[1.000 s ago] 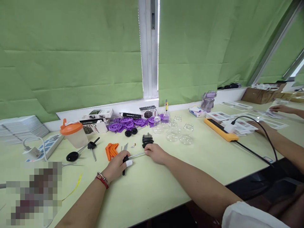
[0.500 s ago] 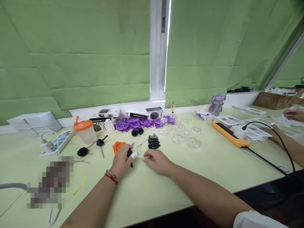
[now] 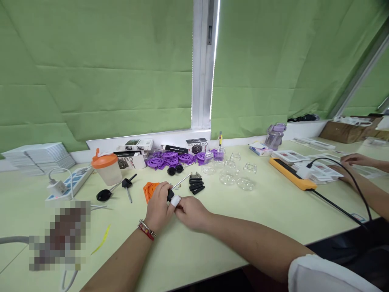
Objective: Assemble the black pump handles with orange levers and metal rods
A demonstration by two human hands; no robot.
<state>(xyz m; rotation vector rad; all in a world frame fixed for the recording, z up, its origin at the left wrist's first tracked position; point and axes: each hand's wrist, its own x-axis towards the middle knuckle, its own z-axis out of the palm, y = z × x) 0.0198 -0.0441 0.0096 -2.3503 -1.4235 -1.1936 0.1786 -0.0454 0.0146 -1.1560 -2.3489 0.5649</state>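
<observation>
My left hand [image 3: 158,209] is closed around a black part with a metal rod [image 3: 181,181], which points up and to the right. White wrapping covers the left thumb. My right hand [image 3: 193,213] meets it there, fingertips pinched against the underside of the black part; whatever they hold is hidden. Just behind my left hand lies a stack of orange plastic pieces [image 3: 148,190]. Several black tapered handles [image 3: 196,185] lie beyond my right hand, with small springs [image 3: 196,175] behind them. A similar black part with rods [image 3: 127,183] rests to the left.
Purple plastic pieces [image 3: 164,160] and clear cups [image 3: 227,177] stand toward the back. An orange-lidded cup [image 3: 105,168], a black round-ended rod [image 3: 104,195] and a white power strip [image 3: 74,182] are left. A yellow-black power strip [image 3: 291,174] lies right, near another person's hands [image 3: 352,160].
My right hand has moved left and now touches the black part and my left thumb. The black part has tilted slightly in my left hand. The other person's hand has shifted.
</observation>
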